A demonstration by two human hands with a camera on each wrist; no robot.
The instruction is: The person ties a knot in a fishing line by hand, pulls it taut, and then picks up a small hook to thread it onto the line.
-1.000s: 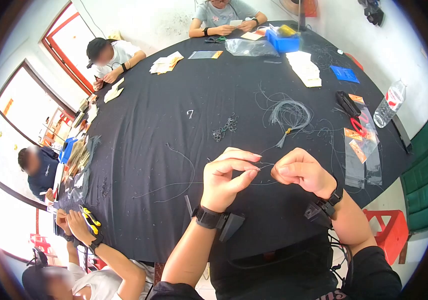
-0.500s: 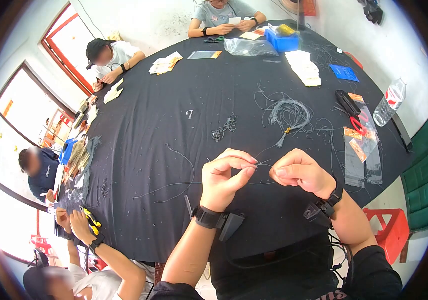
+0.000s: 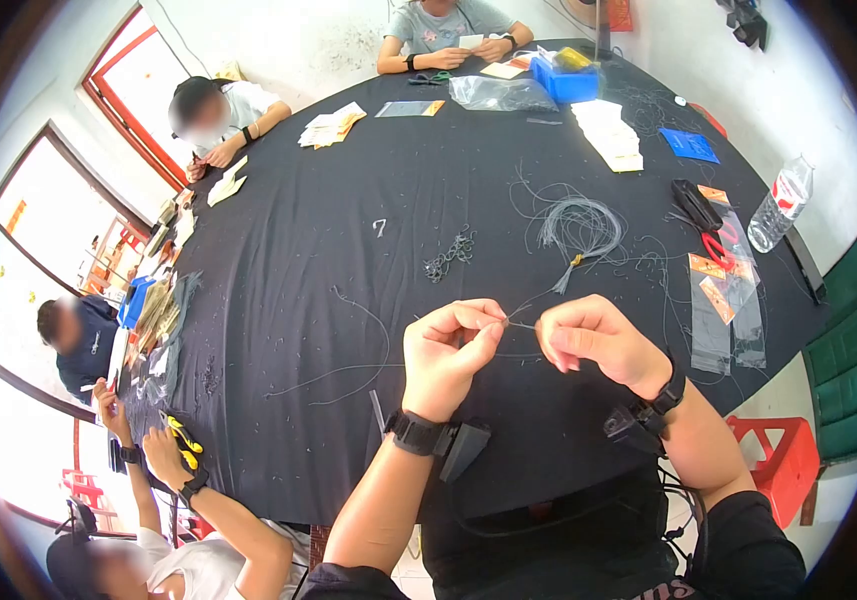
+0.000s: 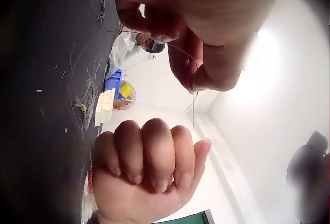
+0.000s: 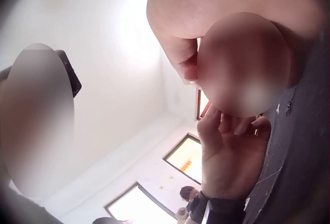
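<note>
"What did the head view give us?"

"We saw the left hand (image 3: pixel 451 360) and the right hand (image 3: pixel 603 345) raised near each other over the black cloth (image 3: pixel 298 250). The left thumb and forefinger pinched a thin line (image 3: pixel 522 325), which spanned the gap to the right hand's bent fingers. Beyond them we noticed a tied coil (image 3: pixel 583 232)."

"And from the left wrist?"

"We had the left hand uppermost, its fingertips narrowed on the line. Below, the right hand's four fingers folded toward the palm (we followed the line down to its thumb side, where it was held)."

"The right wrist?"

"A blur covered the right fingers, so we couldn't tell their grip there; beneath, the left hand pointed upward, its wrist in a black band (image 5: pixel 227 211)."
</note>
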